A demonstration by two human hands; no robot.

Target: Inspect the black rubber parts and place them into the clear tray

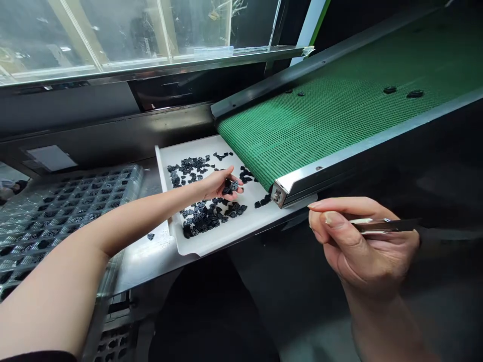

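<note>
My left hand [222, 185] is over the white tray [181, 245], palm turned up, with a few small black plastic parts [234, 185] cupped in its fingers. Loose black parts [206, 217] of the same kind lie in heaps around it in the tray. To the right, off the conveyor's end, my right hand [362, 241] is raised with the thumb against the fingers. A slim metal tool [372, 226] with a dark end pointing right lies across that hand; its exact kind does not show.
A green mesh conveyor belt [302, 125] slopes down to the tray, with several black parts [415, 94] on it. Clear plastic pocket trays [86, 201] filled with black parts are stacked at the left. One stray part [150, 236] lies on the metal bench [139, 261].
</note>
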